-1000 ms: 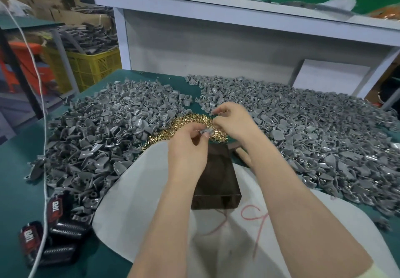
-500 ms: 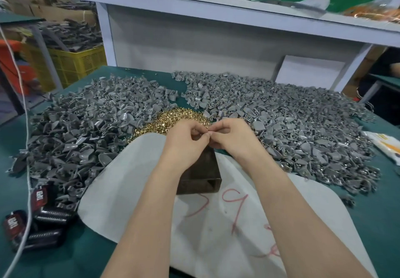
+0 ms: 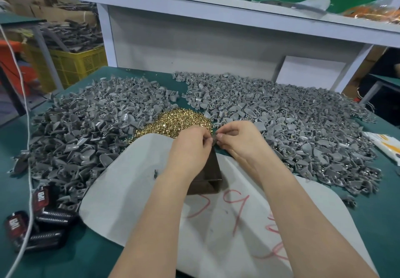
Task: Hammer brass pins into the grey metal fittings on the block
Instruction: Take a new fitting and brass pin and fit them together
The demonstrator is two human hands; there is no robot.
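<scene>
A dark block stands on a white sheet at the table's middle. Over its far end my left hand and my right hand meet, fingertips pinching one small grey fitting between them. Whether a pin is in it is hidden by my fingers. Just beyond lies a heap of brass pins. Grey fittings are heaped to the left and to the right.
Black and red clips lie at the near left by a white cord. A white packet lies at the right edge. A white shelf runs across the back, and a yellow crate stands beyond the table.
My hands have come together from above the pin heap to the block's far end, both on the fitting. The view has shifted a little.
</scene>
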